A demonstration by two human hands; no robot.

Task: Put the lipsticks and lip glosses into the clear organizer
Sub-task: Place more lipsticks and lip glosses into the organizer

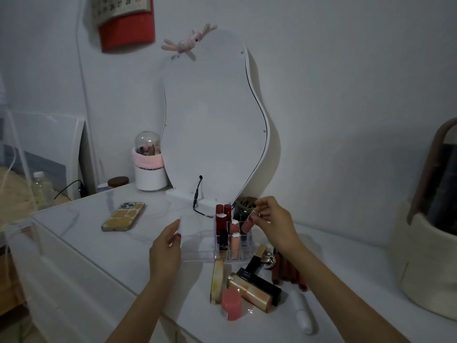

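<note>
While the left hand (165, 246) grips the clear acrylic organizer's (195, 254) left wall, the right hand (273, 220) pinches a tilted pink lip gloss tube (248, 224), cap uppermost at the fingertips, base pointing down-left below them.

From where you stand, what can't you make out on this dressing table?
- Head view: the wall calendar is cut off by the top edge.
- The woven basket runs off the right edge.
- The clear organizer has walls too transparent to trace.
- The right hand hides the pink lip gloss cap.
</note>
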